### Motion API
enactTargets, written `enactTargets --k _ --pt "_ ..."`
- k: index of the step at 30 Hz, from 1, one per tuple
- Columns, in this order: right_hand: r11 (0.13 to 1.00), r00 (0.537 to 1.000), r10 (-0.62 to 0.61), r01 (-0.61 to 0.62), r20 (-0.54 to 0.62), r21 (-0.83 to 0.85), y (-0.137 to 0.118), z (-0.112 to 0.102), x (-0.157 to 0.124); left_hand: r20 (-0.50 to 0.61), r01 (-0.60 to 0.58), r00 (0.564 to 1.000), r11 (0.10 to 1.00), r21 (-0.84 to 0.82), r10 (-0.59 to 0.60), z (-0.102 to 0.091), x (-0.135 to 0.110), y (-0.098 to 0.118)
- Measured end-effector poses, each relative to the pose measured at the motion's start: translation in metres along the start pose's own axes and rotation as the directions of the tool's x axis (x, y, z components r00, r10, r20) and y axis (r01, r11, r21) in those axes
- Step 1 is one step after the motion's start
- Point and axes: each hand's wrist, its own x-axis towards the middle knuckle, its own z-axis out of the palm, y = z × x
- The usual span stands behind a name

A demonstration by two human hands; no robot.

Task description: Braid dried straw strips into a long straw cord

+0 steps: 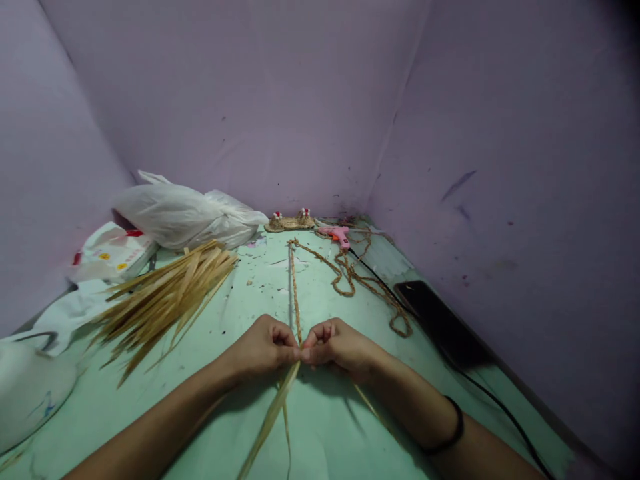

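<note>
Loose strips [266, 425], six o'clock; left hand [263, 347] and right hand [340, 348] (nearly touching) pinching a braid [295, 293] toward twelve.

Between the straight, thin brown braided cord [295, 287] and dry tan straw bundle [167, 300] leftward, hands could pass; looped brown rope [344, 294] obstructs the cord's right.

2 hands [265, 343] [340, 343], apparently 1 braid [295, 293], 1 fiber bundle [167, 297], 1 glue gun [340, 236]

The light is dim, the top-right corner black.
</note>
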Motion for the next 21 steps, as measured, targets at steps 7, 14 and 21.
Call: enactTargets --k 7,14,21 --pt "0.999 1.000 0.014 -0.013 -0.012 0.036 -0.002 0.004 -0.002 -0.090 -0.073 0.992 0.983 0.166 0.089 0.006 -0.003 -0.006" --pt "0.999 0.999 0.043 -0.044 -0.021 -0.018 0.000 0.004 0.000 -0.095 0.010 0.995 0.901 0.433 0.035 0.002 -0.020 0.012" --pt "0.998 1.000 0.008 -0.006 -0.029 0.067 0.003 0.010 -0.002 -0.168 0.043 0.973 0.585 0.810 0.161 0.052 -0.041 0.012"
